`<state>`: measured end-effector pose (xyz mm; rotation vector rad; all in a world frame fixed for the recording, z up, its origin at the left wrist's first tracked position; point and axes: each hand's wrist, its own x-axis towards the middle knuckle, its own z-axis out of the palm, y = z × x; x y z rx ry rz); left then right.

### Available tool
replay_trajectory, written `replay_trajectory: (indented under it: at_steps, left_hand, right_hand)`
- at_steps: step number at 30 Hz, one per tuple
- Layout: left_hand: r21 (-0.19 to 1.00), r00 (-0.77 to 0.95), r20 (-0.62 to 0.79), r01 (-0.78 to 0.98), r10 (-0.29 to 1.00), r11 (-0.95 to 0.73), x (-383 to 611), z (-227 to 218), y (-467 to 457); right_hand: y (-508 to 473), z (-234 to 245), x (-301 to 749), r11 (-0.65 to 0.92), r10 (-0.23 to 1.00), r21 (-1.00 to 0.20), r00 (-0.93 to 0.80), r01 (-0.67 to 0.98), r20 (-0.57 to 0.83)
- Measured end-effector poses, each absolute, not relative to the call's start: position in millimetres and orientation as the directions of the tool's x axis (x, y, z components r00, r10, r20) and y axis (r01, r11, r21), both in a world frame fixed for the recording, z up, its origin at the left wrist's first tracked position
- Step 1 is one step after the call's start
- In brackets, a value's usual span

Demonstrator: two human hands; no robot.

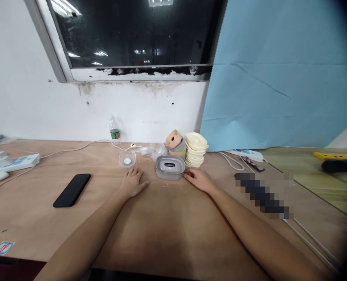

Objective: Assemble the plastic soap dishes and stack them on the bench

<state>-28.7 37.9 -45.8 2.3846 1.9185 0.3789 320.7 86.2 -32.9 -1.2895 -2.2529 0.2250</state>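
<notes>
Grey tub touched the right hand, left hand flat, both grips open; I feared a nudge toppling the cream lids.

Grey plastic box, slotted lid, upright

Both bare forearms run in from the bottom corners of the frame and converge toward the centre. The left hand lies palm down and open, its fingers slightly spread and pointing up-frame. The right hand lies palm down just right of centre, its fingers together and angled toward the left.
</notes>
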Motion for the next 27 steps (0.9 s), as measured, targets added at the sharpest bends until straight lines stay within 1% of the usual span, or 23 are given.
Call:
replay_trajectory:
  at_steps: [17,27]
  left_hand:
    - [0.207,0.2,0.149,0.951,0.968,-0.228,-28.9,-44.3,37.2]
    - [0.187,0.208,0.137,0.955,0.968,-0.232,-28.5,-45.4,38.8]
  right_hand:
    - [84.7,-30.6,319.0,0.517,0.849,-0.396,-0.394,0.759,0.352]
    - [83.3,-29.1,318.7,0.517,0.847,-0.382,-0.394,0.766,0.357]
